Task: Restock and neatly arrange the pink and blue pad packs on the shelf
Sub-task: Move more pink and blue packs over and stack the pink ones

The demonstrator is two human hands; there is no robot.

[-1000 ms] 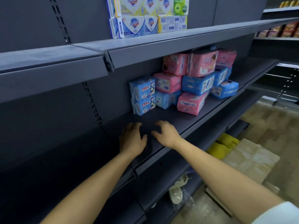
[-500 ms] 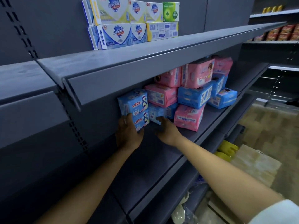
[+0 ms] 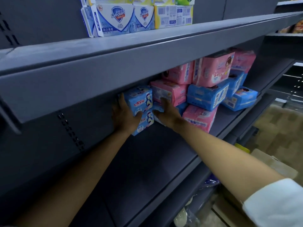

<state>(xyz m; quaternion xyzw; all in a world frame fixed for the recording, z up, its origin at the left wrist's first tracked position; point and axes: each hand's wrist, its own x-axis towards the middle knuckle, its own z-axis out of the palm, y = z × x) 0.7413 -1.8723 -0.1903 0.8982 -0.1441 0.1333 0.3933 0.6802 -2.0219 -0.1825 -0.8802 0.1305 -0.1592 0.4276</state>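
Two blue pad packs (image 3: 141, 102) stand stacked at the left end of the pile on the middle shelf (image 3: 147, 161). My left hand (image 3: 123, 116) grips the stack's left side, thumb wrapped over its front. My right hand (image 3: 165, 112) lies with fairly straight fingers against the stack's right side, over a low blue pack (image 3: 158, 119) that is mostly hidden. To the right, pink packs (image 3: 213, 69) and blue packs (image 3: 207, 95) are piled unevenly. A pink pack (image 3: 199, 117) leans at the front.
The upper shelf (image 3: 147, 51) overhangs the pile closely and carries soap boxes (image 3: 114, 18). A cardboard box (image 3: 270, 163) and yellow items (image 3: 242, 148) sit on the floor at the right. Lower shelves jut out below.
Both hands rose from the bare shelf board and reached in to the blue stack. The left hand now wraps its left side and the right hand lies at its right side. The camera moved closer.
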